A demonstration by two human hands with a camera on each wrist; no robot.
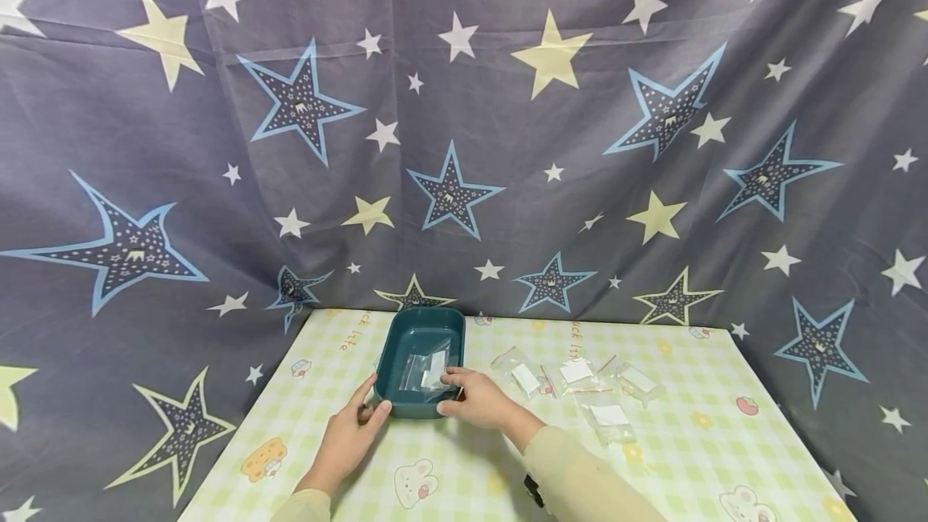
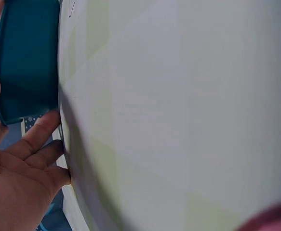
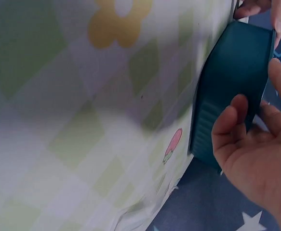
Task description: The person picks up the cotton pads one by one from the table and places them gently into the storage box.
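Pale yellow-green sleeves (image 1: 580, 474) reach in from the near side toward a deep teal tray (image 1: 416, 410), which stands on the table left of its middle, toward the far edge. Inside the tray lie clear zip bags (image 1: 412, 374), overlapping, one with a white slip; any writing on it is too small to read. The left hand (image 1: 350, 433) lies loosely spread around the near-left corner, thumb on the rim, fingers straight along the side and down to the cloth. The right hand (image 1: 484, 401) bends over the near-right corner, its thumb at the near wall, its fingers partly covering a bag; whether they pinch it I cannot tell. The tray is smooth and rounded at the corners, with faint ridges low on one wall. Just right of it, four more clear bags (image 1: 607, 416) lie close together, each with a white rectangle inside. Beneath is a green-and-white checked tablecloth (image 1: 689, 466) printed with rabbits, flowers and the partial words "ck life". Behind hangs a creased dark grey curtain (image 1: 507, 119) patterned with white, yellow and blue-edged stars.
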